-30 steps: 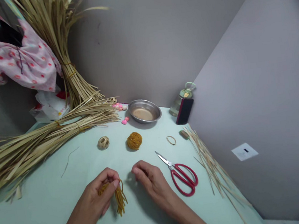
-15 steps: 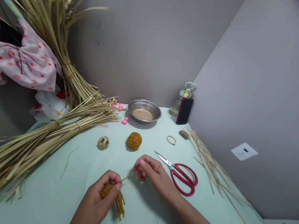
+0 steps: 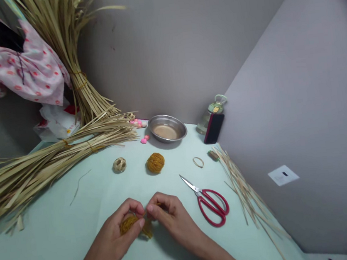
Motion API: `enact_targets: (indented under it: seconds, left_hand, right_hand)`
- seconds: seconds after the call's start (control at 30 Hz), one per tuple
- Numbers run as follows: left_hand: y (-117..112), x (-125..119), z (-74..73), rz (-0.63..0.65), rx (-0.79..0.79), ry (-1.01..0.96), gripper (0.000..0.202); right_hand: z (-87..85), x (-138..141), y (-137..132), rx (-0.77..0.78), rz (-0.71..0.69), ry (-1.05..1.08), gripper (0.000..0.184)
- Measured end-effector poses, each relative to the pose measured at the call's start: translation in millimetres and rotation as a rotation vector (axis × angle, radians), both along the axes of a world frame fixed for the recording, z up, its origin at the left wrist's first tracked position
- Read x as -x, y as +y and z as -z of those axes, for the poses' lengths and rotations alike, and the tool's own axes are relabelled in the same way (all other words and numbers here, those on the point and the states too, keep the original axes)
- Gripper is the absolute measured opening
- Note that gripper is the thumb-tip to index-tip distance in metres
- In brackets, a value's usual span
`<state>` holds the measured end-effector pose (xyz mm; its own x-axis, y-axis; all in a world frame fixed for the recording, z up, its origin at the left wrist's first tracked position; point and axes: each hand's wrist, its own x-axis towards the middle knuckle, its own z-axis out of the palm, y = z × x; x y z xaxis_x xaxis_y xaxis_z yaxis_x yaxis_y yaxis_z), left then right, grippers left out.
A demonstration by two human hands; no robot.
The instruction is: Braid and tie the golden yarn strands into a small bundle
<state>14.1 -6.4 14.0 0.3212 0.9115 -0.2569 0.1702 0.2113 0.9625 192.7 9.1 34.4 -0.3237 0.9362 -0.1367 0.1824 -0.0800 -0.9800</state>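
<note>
My left hand [image 3: 118, 232] is closed around a bundle of mustard-yellow yarn [image 3: 128, 224], its loose ends poking out below the thumb and slightly blurred. Close beside it, my right hand [image 3: 169, 214] pinches a thin yarn strand, part of which shows at its fingers. Both sets of fingertips nearly meet over the bundle. Beyond the hands sits a wound ball of the same yarn [image 3: 155, 163]. To its left lies a small woven openwork ball [image 3: 119, 165]. Red-handled scissors [image 3: 213, 204] rest to the right of my right hand, blades slightly apart or closed, I cannot tell.
Tied bundles of dry straw strips [image 3: 54, 160] lie and stand at the left. At the back are a metal bowl [image 3: 167, 128] with liquid, pink pieces [image 3: 144, 140], a bottle [image 3: 203, 123] and a phone [image 3: 214, 128]. A small ring [image 3: 198, 162] and loose strips [image 3: 245, 188] lie right.
My right hand has moved left and down to my left hand, so the strand stretched between them is now short. The yarn's loose ends have swung to the right.
</note>
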Motion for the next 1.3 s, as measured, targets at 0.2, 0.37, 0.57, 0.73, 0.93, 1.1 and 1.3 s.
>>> enact_targets:
  seconds: [0.2, 0.37, 0.57, 0.73, 0.93, 1.1, 1.3]
  left_hand:
    - [0.9, -0.2, 2.5, 0.015, 0.006, 0.006, 0.011]
    - [-0.2, -0.1, 1.1, 0.019, -0.005, -0.003, 0.013]
    - [1.5, 1.2, -0.7, 0.047, -0.019, 0.032, 0.018]
    - [2.2, 0.7, -0.7, 0.029, -0.021, 0.064, 0.018]
    - [2.4, 3.8, 1.7, 0.002, 0.005, 0.017, 0.028]
    - [0.5, 7.6, 2.6, -0.010, 0.025, -0.121, 0.028]
    - [0.7, 3.4, -6.4, -0.054, 0.133, -0.299, 0.026]
  right_hand:
    - [-0.8, 2.0, -0.1, 0.095, 0.027, 0.097, 0.022]
    - [-3.0, 3.1, -0.7, 0.114, 0.040, 0.114, 0.013]
    - [-6.8, 2.8, -0.7, 0.121, 0.021, 0.113, 0.010]
    - [-6.0, 4.6, -1.4, 0.121, 0.016, 0.128, 0.009]
    - [0.8, 3.8, -0.5, 0.184, 0.002, 0.206, 0.012]
    - [2.1, 3.1, -0.7, 0.235, 0.008, 0.238, 0.017]
    - [0.1, 4.2, -1.7, 0.238, 0.011, 0.228, 0.025]
